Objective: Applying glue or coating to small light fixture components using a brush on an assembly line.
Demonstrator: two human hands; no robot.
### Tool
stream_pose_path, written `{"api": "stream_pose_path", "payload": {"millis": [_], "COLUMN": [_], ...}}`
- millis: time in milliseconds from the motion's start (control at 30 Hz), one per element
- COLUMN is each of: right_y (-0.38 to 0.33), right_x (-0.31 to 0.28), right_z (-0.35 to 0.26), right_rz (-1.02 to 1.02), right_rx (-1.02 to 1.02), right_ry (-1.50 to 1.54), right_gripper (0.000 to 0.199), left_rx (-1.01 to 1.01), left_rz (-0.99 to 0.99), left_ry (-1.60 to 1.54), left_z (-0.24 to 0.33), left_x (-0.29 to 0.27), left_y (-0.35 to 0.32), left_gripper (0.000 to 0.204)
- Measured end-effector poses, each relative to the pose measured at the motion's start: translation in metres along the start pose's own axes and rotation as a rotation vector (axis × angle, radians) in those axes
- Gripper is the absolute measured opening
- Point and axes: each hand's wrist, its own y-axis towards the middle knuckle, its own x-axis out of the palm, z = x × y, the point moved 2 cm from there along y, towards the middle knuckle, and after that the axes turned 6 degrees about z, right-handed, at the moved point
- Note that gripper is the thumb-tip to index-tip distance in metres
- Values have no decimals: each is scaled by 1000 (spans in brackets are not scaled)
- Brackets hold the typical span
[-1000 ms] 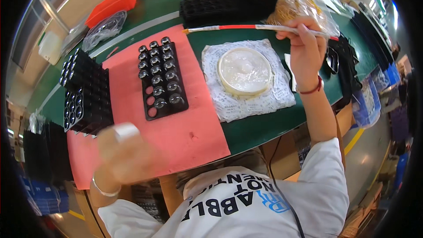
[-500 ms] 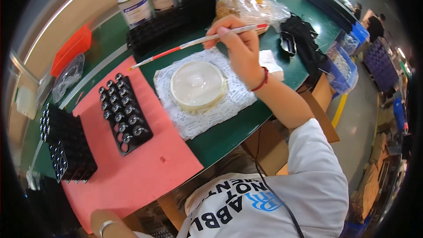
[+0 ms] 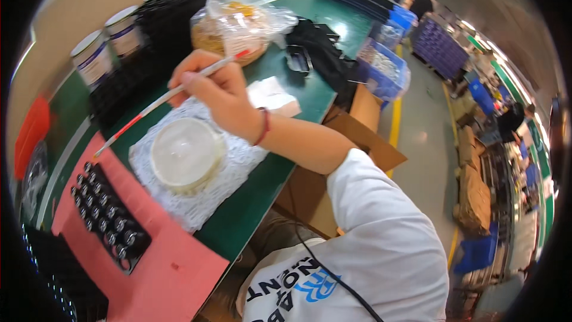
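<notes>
Fingers (image 3: pixel 196 83) of our right hand (image 3: pixel 221 96) pinch a slim red-and-white brush (image 3: pixel 159 102), closed around its shaft above the surface; our left hand is out of view, leaving the right the only one near the work. From our grip the brush slants down and leftward, its tip just off the far end of a black tray (image 3: pixel 140 243); whether it touches the pink sheet (image 3: pixel 179 286) below, we cannot tell. Seen from our side, the tray lies left of our fingers and closer to our body, its long axis roughly crosswise to the brush, shiny round pieces (image 3: pixel 120 225) standing in its holes. Just beside our hand, a round dish (image 3: pixel 186 154) with a whitish, glossy face sits on a crumpled printed pad (image 3: pixel 238 164), right of the tray on the green surface (image 3: pixel 238 214). Past it stand a clear bag (image 3: pixel 277 22) of yellowish material, stacked black trays (image 3: pixel 173 15) and labelled cans (image 3: pixel 94 59). Beyond, a blue bin (image 3: pixel 392 88) and yellow-lined floor (image 3: pixel 423 137) lead toward distant people (image 3: pixel 422 3).
</notes>
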Motion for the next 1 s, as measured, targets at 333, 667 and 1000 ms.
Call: {"api": "stream_pose_path", "payload": {"millis": [333,667,1000], "right_y": [-4,-2,-3], "right_x": [-5,-6,0], "right_z": [-9,-2,-10], "right_rz": [40,47,66], "right_rx": [-33,-61,-56], "right_ry": [-64,-84,-91], "right_gripper": [11,14,16], "left_rx": [108,312,416], "left_rz": [-176,40,257], "left_ry": [58,167,321], "left_z": [4,1,-5], "left_x": [-20,-21,-6], "left_y": [17,-15,-38], "left_gripper": [26,26,26]}}
